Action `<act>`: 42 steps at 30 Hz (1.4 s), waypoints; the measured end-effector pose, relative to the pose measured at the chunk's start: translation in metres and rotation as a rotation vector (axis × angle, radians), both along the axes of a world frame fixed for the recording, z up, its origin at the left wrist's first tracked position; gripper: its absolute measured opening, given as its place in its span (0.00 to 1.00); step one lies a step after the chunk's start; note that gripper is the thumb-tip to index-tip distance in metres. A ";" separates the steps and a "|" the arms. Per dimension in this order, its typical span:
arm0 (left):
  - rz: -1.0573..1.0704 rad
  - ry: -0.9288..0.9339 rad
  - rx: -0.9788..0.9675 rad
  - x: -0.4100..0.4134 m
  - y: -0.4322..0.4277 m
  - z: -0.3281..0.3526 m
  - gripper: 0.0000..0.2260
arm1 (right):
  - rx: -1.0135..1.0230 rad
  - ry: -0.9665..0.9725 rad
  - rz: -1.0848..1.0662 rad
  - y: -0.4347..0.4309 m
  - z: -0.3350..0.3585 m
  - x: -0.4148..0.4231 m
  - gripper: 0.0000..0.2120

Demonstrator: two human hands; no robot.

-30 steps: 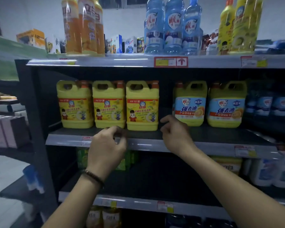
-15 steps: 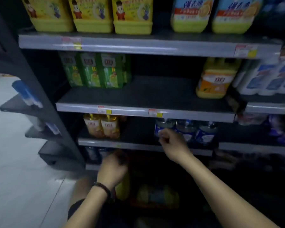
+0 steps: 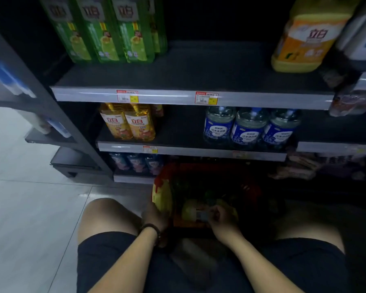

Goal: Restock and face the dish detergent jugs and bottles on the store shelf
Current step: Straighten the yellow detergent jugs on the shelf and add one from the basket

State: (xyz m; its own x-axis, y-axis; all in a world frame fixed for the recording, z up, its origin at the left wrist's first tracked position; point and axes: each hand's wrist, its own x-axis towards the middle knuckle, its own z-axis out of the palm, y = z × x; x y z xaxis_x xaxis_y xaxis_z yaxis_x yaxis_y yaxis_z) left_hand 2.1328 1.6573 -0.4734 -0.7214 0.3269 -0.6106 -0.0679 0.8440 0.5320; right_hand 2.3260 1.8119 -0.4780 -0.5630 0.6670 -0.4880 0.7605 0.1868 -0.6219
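Person low before the shelf (image 3: 178,97); red basket (image 3: 249,187) on the floor at its foot, dim; left hand (image 3: 154,216), dark wristband (image 3: 150,228), against a yellow jug (image 3: 163,195) at the basket's left edge, grip unclear; right hand (image 3: 222,218) curled on a pale bottle (image 3: 190,210) inside; above: green bottles (image 3: 106,32) left, orange-labelled jug (image 3: 304,39) right; below those, golden bottles (image 3: 127,123), three blue-labelled bottles (image 3: 249,127).
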 end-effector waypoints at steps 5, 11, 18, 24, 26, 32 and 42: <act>-0.029 -0.019 0.011 -0.012 0.008 -0.008 0.20 | -0.016 0.013 0.000 0.001 -0.002 -0.002 0.05; -0.025 0.033 0.025 -0.007 0.021 -0.011 0.19 | -0.179 0.034 -0.168 0.003 -0.024 0.006 0.16; 0.093 0.256 0.066 0.000 0.027 0.007 0.17 | -0.241 0.110 -0.273 0.013 -0.025 0.005 0.13; 0.142 0.415 0.361 0.004 0.018 0.037 0.13 | -0.207 0.211 -0.340 0.023 -0.036 0.008 0.16; 0.149 0.447 0.462 0.007 0.019 0.053 0.10 | -0.175 0.225 -0.339 0.031 -0.058 0.010 0.23; 0.076 0.492 0.568 0.007 0.037 0.114 0.07 | -0.185 0.360 -0.262 0.029 0.030 0.001 0.27; -0.132 0.397 0.785 0.014 0.075 0.267 0.13 | -0.124 0.712 0.080 0.086 0.185 0.008 0.41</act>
